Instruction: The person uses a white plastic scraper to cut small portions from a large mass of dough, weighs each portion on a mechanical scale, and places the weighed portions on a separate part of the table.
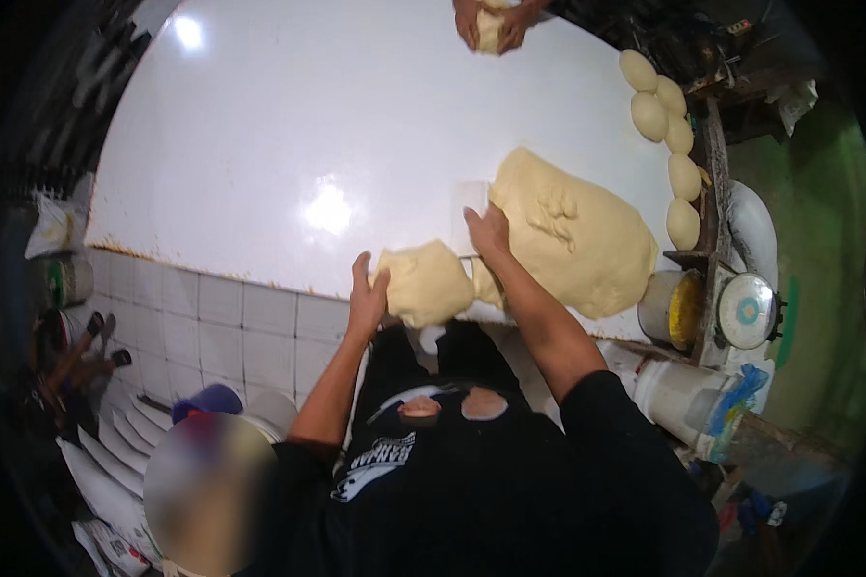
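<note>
My left hand [369,297] grips the left side of a lump of pale yellow dough [427,285] at the table's near edge, thumb and fingers spread around it. A flat, whitish rectangular dough scraper [470,195] is under my right hand [489,231], with the thumb lying over it; the fingers are partly hidden. That hand is against the left edge of a large dough mass [584,231], whose top has finger-like dents. Under my right wrist, a small dough piece [487,283] lies between the lump and the mass.
Across the white table [274,144], another person's hands [498,29] hold dough. Several smooth dough balls [649,115] line the right edge. A metal pot [667,306] stands at the near right corner, beside a round-dial scale [747,310]. Buckets [682,400] and stacked sacks [115,461] flank me.
</note>
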